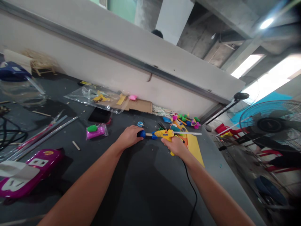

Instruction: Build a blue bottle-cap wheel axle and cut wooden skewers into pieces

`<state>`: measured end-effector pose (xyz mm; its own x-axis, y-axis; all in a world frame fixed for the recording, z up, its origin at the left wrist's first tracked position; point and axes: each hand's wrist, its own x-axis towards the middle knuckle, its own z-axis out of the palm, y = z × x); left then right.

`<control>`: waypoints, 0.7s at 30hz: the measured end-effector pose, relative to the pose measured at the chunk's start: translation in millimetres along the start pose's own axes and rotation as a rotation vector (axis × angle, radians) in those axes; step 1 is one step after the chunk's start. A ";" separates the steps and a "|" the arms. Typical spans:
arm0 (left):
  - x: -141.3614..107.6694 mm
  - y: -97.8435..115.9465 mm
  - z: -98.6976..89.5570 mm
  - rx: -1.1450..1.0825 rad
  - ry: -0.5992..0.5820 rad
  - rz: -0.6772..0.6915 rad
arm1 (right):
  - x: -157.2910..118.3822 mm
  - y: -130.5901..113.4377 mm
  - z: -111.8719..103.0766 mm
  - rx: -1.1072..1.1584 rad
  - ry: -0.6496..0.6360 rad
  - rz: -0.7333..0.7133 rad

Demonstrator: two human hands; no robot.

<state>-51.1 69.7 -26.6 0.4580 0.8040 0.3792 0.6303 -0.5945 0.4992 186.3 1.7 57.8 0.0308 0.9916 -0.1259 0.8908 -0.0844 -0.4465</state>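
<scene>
Currently | hands on blue lump, glue gun | gun label unreadable

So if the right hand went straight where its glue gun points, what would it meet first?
The glue gun in the right hand would probably meet the blue lump on the right end of the wooden stick; whether they already touch is unclear.

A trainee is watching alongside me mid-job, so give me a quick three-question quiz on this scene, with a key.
1. Which hand holds the glue gun?
2. True or false: in the picture, the fan is to the right of the table.
3. The lump at the left hand is: A) red, B) blue, C) white.

Key: 1. The right hand. 2. True. 3. B.
</scene>
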 end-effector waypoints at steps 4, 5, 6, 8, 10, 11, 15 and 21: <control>0.0 -0.4 0.3 0.018 -0.006 0.011 | -0.6 1.5 0.3 0.001 0.005 0.004; 0.1 -0.8 0.5 0.018 -0.005 0.014 | -0.9 2.0 0.2 0.001 0.007 0.006; 0.3 -1.2 0.8 0.017 -0.003 0.016 | -1.3 2.4 0.1 0.001 0.011 0.007; 0.6 -2.1 1.2 0.009 -0.005 0.018 | -2.2 3.1 0.0 0.001 0.015 0.006; 1.0 -2.6 1.5 0.003 -0.012 0.015 | -3.5 3.6 0.1 0.006 0.015 0.005; 1.1 -2.8 1.5 0.002 -0.015 0.011 | -4.1 3.8 0.3 0.012 0.013 0.003; 1.3 -3.3 2.0 -0.003 -0.013 0.011 | -6.5 4.5 0.7 0.038 0.019 0.007; 1.8 -5.2 4.0 0.002 0.011 0.044 | -11.0 6.2 0.7 0.037 0.022 -0.017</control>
<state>-51.1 74.3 -31.6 0.4783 0.7769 0.4095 0.6108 -0.6293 0.4806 191.2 -9.8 55.8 0.0263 0.9948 -0.0984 0.8737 -0.0707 -0.4813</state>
